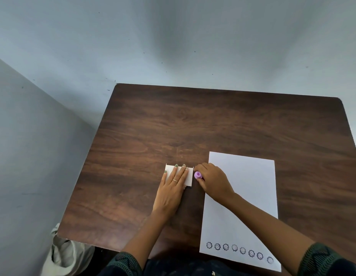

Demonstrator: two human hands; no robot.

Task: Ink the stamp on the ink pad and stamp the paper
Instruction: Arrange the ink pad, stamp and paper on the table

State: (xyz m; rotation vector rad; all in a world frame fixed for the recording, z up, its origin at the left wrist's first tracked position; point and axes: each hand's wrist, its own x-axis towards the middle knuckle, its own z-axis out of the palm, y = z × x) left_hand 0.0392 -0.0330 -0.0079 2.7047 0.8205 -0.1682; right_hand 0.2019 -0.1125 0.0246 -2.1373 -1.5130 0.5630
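My left hand [172,193] lies flat, fingers spread, on a white rectangular ink pad case [190,177] near the table's middle front; the case looks closed and the pad itself is hidden. Just right of the case, my right hand [214,181] grips a small purple stamp [198,175], its round end facing left. A white sheet of paper [248,186] lies to the right, partly under my right forearm. Several round smiley stamp prints [234,247] run in a row along its near edge.
The dark wooden table [193,126] stands in a corner against pale blue-grey walls. A light grey bag [67,255] sits on the floor by the table's near left corner. Bare wood stretches across the far half.
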